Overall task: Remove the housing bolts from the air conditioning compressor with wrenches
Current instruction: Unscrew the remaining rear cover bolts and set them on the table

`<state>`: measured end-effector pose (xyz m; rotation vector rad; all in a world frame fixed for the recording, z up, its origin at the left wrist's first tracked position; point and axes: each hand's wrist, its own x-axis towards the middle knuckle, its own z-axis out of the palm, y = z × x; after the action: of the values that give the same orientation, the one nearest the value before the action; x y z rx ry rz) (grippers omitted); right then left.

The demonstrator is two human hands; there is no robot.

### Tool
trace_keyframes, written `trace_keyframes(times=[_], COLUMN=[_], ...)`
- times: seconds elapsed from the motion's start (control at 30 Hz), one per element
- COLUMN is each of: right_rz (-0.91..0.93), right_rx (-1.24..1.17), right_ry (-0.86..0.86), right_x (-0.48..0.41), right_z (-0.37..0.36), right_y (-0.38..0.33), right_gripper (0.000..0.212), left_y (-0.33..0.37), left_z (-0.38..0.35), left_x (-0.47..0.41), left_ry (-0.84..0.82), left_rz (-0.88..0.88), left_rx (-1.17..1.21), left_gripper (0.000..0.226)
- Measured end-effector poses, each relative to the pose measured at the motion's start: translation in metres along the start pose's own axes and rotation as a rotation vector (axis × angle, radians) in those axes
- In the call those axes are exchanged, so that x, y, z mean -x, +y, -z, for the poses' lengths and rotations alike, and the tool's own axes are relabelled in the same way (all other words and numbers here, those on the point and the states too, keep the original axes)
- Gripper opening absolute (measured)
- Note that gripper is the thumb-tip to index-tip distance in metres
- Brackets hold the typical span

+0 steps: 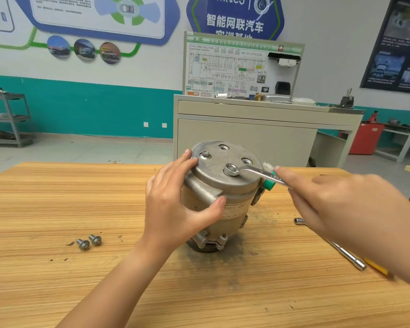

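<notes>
Right hand (346,209) holds one wrench (253,172); two bolts (83,244) loose.

The left grip (173,204) covers the left side of the compressor (234,209); beyond, the bench (57,197) lies open up to two loose bolts (95,240). Right of the compressor a wrench (251,171) juts from its top and a long socket bar (346,254) lies slantwise. Behind it, bare wood.

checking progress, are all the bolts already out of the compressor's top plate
No, one bolt sits in the compressor top by the left hand, and the ring wrench in the right hand is seated on another.
</notes>
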<state>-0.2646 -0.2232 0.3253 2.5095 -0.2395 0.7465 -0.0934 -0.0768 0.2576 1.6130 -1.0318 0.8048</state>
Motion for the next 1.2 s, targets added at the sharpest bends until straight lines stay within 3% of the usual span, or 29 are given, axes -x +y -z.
trace_keyframes(times=[0.2, 0.4, 0.53, 0.6, 1.07, 1.2], right_rz=[0.024, 0.324, 0.309, 0.224, 0.203, 0.138], right_rx=[0.077, 0.017, -0.067, -0.060, -0.072, -0.155], right_ry=[0.129, 0.094, 0.518, 0.593, 0.569, 0.442], right_x=[-0.069, -0.158, -0.156, -0.148, -0.141, -0.144], right_z=[-0.034, -0.049, -0.057, -0.061, -0.066, -0.064], right_y=[0.028, 0.002, -0.009, -0.006, 0.003, 0.003], right_gripper=[0.032, 0.040, 0.015, 0.010, 0.014, 0.014], left_y=[-0.004, -0.008, -0.011, -0.010, -0.006, -0.006], left_z=[0.004, 0.006, 0.011, 0.011, 0.006, 0.005], left_x=[-0.005, -0.005, -0.005, -0.005, -0.005, -0.004], left_ry=[-0.016, -0.043, -0.061, -0.069, -0.068, -0.066], left_rz=[-0.005, 0.010, 0.057, 0.069, 0.050, 0.046], left_rx=[0.109, 0.125, 0.146, 0.162, 0.152, 0.147], left_gripper=[0.068, 0.067, 0.068, 0.068, 0.071, 0.071])
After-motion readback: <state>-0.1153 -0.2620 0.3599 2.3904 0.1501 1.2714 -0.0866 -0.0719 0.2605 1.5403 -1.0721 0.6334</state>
